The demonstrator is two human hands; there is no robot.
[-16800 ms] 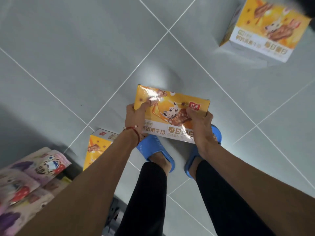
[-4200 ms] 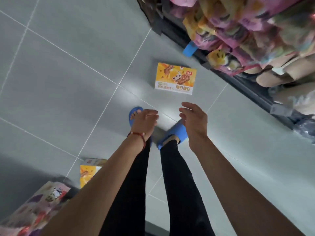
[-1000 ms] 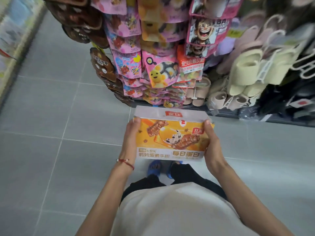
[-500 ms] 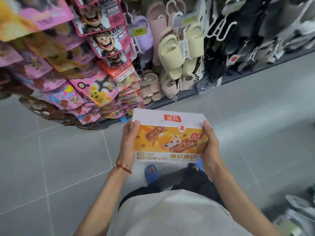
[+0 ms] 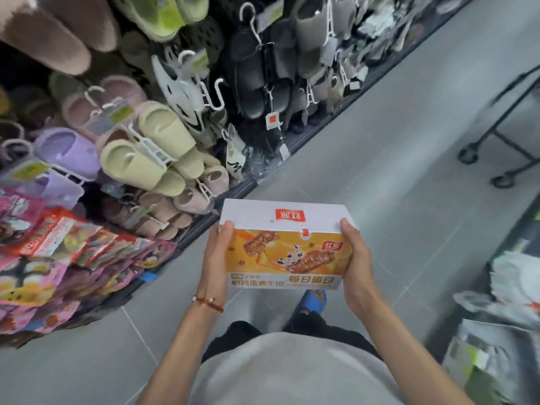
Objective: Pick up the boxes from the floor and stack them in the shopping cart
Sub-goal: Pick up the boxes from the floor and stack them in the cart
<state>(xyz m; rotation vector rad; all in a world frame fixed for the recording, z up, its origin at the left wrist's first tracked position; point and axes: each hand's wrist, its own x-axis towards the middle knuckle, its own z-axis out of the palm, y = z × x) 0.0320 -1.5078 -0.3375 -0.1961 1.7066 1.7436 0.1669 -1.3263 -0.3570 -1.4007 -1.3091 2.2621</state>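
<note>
While the orange and white box (image 5: 287,252) hangs in the air above the grey tiled floor (image 5: 394,171), it sits squarely between the two hands, each clamped on one short end. The left hand (image 5: 214,258) grips the left end, its thumb hooked over the upper front edge and its fingers hidden behind the side. The right hand (image 5: 358,258) grips the right end in the same way, palm flat against the side and thumb resting at the top corner. The printed face of the box looks up toward the camera, the white panel tilting away. A red cord bracelet (image 5: 209,302) circles the left wrist, and a blue slipper (image 5: 314,301) shows just below the box. A rack of hanging slippers (image 5: 163,147) fills the upper left, with snack packets (image 5: 58,252) beneath it. A black wheeled frame (image 5: 496,133), blurred, stands well apart at the upper right
</note>
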